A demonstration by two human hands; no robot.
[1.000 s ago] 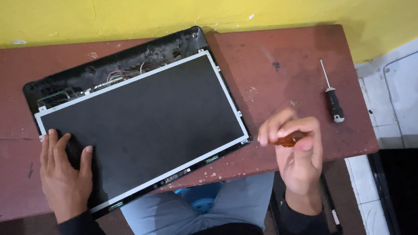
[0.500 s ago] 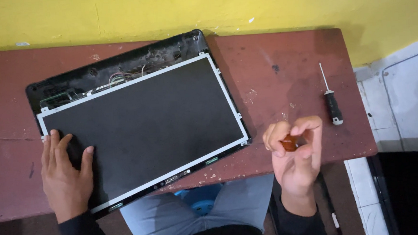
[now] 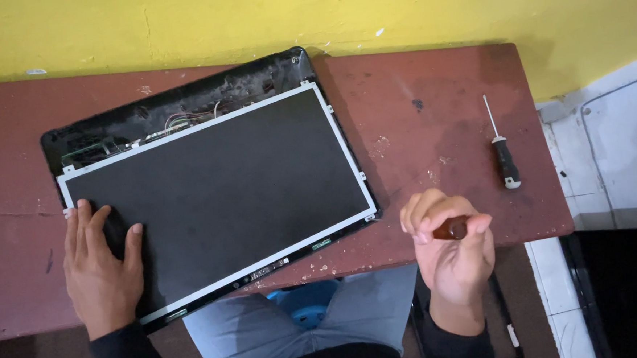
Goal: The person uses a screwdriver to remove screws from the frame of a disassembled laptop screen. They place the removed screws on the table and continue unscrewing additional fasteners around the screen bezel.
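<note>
A dark laptop screen panel point(image 3: 218, 195) with a silver frame lies tilted in its black back cover point(image 3: 183, 99) on a reddish-brown table point(image 3: 417, 116). Thin wires show along the cover's top edge. My left hand point(image 3: 102, 274) rests flat, fingers spread, on the panel's lower left corner. My right hand point(image 3: 449, 248) is at the table's near edge, right of the panel, with its fingers closed around a small brown-handled tool point(image 3: 453, 228).
A black-handled screwdriver point(image 3: 505, 155) lies on the table's right side. A yellow wall point(image 3: 310, 16) runs behind the table. White floor tiles point(image 3: 615, 156) are to the right. A blue stool point(image 3: 307, 303) and my grey trousers show below the table edge.
My right hand has drifted slightly down and turned the small tool in its fingers. The left hand and the panel have stayed in place.
</note>
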